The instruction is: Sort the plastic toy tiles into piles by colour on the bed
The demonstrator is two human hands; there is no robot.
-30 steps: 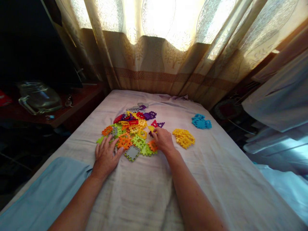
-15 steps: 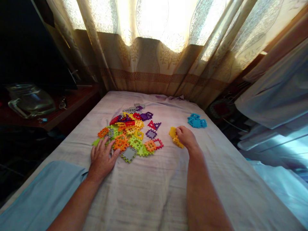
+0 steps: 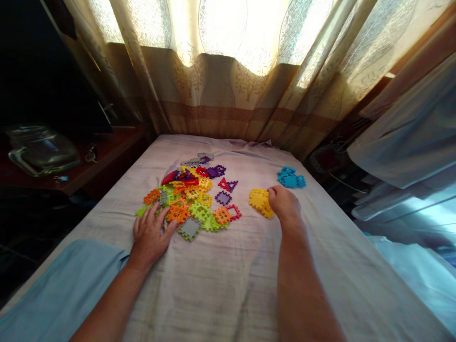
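My left hand lies with fingers spread at the near left edge of a pile of colourful plastic interlocking tiles. Its fingertips touch the green and orange tiles. On the right, my right hand is closed, thumb and fingers pinched at the right edge of the yellow interlocking tiles, which lie on the sheet. Its fingertips are partly hidden. Beyond that hand sits a small group of blue tiles. Between pile and yellow tiles lie a purple square tile and red and purple triangles.
A pale sheet covers the bed-like surface. Light blue cloth lies at the near left. A glass jug stands on a dark wooden table at left. Curtains hang behind; cloth hangs at right.
My right hand has shifted slightly right, and more of the yellow tiles shows beside it. My left hand stays in place on the pile's edge.
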